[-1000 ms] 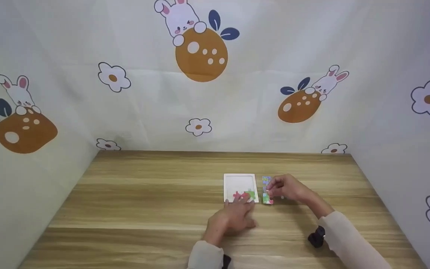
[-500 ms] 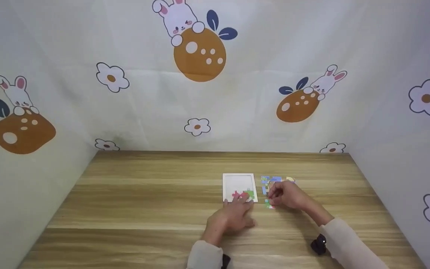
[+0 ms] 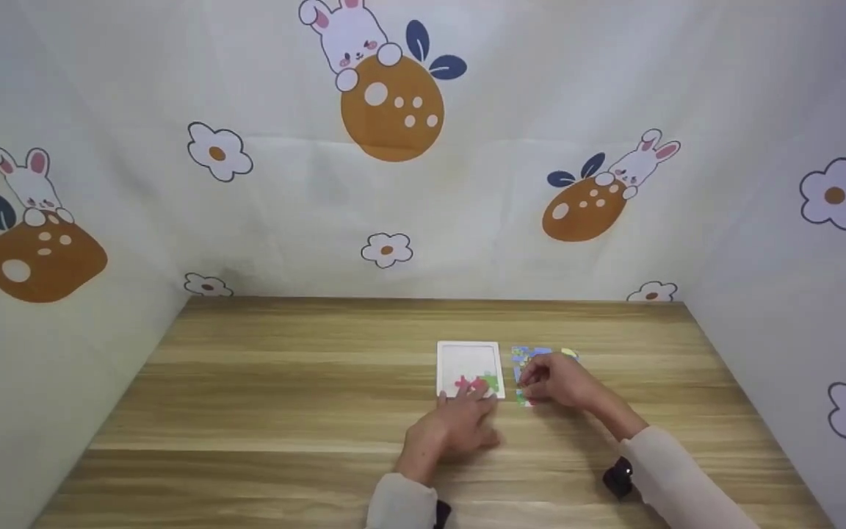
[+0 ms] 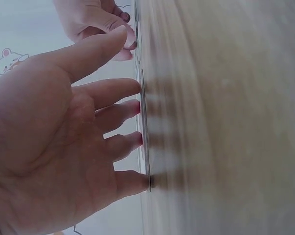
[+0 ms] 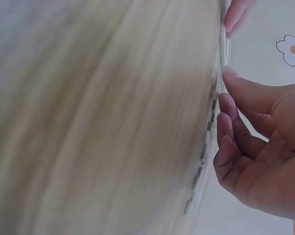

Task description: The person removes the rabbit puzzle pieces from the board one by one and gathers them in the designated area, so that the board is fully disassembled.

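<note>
A white puzzle tray lies on the table with a few red and green puzzle pieces at its near right corner. My left hand rests its spread fingertips on the tray's near edge and the pieces there; the left wrist view shows these fingertips pressing down. To the tray's right lies a group of loose blue and yellow puzzle pieces, partly covered by my right hand. Between curled thumb and fingers, this hand pinches a green and red puzzle piece at table level, mostly hidden.
The wood-grain table extends around the tray. A pale cloth printed with rabbits, oranges and flowers encloses the back and both sides. A dark wrist camera hangs below the right sleeve.
My right hand first drew the green and red piece slightly nearer and apart from the others, then shifted it back a little leftward. The left hand keeps its place on the tray.
</note>
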Motion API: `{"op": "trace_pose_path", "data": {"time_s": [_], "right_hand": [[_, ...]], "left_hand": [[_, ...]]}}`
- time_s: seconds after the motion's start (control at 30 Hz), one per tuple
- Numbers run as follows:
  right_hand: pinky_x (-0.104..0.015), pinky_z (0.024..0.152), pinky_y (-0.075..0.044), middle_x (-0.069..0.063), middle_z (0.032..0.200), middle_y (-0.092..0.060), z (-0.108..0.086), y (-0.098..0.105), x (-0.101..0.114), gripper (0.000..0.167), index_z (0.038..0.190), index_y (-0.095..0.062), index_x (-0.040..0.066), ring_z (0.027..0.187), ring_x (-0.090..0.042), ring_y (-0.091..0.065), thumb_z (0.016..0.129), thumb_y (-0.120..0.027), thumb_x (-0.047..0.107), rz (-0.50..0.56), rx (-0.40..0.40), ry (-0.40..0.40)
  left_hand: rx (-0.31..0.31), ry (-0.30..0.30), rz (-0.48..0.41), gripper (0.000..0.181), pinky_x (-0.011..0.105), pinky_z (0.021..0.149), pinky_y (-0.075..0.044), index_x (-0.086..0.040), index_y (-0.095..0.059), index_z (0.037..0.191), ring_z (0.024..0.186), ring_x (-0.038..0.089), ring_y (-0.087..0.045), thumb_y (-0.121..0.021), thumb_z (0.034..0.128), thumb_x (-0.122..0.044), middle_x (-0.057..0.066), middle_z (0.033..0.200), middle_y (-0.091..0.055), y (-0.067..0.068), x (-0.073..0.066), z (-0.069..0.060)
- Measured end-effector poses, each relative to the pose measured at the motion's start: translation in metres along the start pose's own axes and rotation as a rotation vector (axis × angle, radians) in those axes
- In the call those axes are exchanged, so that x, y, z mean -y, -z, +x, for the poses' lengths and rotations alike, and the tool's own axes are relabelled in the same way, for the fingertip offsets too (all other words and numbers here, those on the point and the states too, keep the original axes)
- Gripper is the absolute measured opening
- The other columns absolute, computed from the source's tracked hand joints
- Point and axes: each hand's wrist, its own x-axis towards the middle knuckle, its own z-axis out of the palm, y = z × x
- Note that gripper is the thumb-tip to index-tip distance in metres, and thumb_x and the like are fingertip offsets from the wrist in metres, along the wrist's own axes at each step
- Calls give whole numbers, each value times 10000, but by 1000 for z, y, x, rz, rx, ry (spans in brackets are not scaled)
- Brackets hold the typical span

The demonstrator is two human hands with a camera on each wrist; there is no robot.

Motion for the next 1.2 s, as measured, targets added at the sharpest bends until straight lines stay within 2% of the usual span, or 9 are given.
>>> {"op": "trace_pose_path", "data": {"time_s": [0.27, 0.4, 0.63, 0.97, 1.2], "right_hand": [[-187, 669, -481, -45, 842, -695, 3, 0, 10, 118, 901, -710, 24, 762, -104, -581, 832, -794, 69, -36, -13, -76], [-211, 702, -491, -26, 847, -697, 7, 1, 14, 85, 909, -721, 52, 779, -105, -589, 861, -775, 96, -55, -46, -107], [-223, 713, -519, -63, 870, -723, 18, 1, 22, 49, 914, -742, 40, 784, -94, -613, 891, -738, 83, -29, -69, -70], [-253, 772, -513, -54, 914, -723, 37, -11, 32, 51, 938, -748, 68, 826, -114, -596, 922, -703, 85, -20, -5, -36], [-282, 796, -531, -47, 921, -728, 47, -16, 35, 68, 954, -754, 72, 837, -118, -615, 931, -692, 89, 15, 13, -71]], "left_hand": [[6, 13, -12, 622, 593, 1250, -171, -142, -446, 1517, 1571, 292, -162, -596, 978, -414, 70, 1658, -292, 2, -3, -2], [-9, -16, -48, 618, 547, 1268, -155, -132, -446, 1516, 1568, 272, -182, -601, 979, -397, 83, 1655, -294, 3, -6, -3], [-7, -87, -8, 664, 467, 1275, -192, -140, -419, 1532, 1559, 271, -212, -631, 959, -399, 92, 1656, -289, 2, -11, -3], [35, -104, 21, 698, 396, 1271, -223, -140, -360, 1562, 1556, 249, -227, -617, 961, -385, 74, 1664, -276, -1, -11, 2], [37, -103, 24, 749, 378, 1265, -240, -145, -324, 1577, 1555, 242, -229, -641, 941, -380, 78, 1664, -276, -2, -11, 3]]}}
